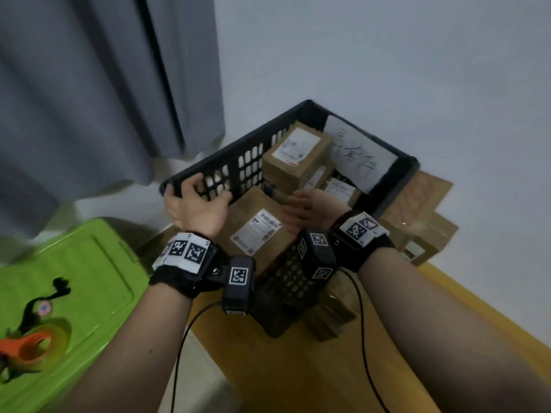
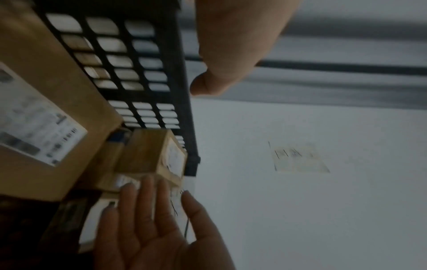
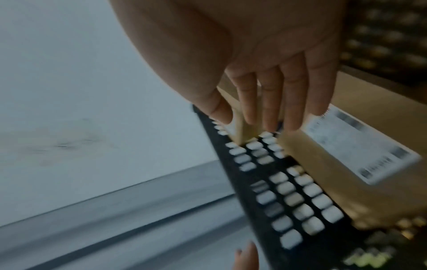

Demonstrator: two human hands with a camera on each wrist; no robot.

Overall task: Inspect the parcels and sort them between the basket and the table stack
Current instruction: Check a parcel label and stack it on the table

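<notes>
The black plastic lattice basket [image 1: 396, 186] stands tilted on the wooden counter [image 1: 298, 368], with brown cardboard parcels inside. The left hand [image 1: 196, 207] grips the basket's rim, fingers curled over it. The right hand [image 1: 310, 204] is flat, fingers straight, holding nothing, just above the large brown parcel with a white label [image 1: 256, 231]. This parcel lies directly under and before that hand, its long axis running toward the person. The labels are too blurred to read; a white sheet [image 1: 357, 153] in the basket has handwriting I cannot read.
</notes>
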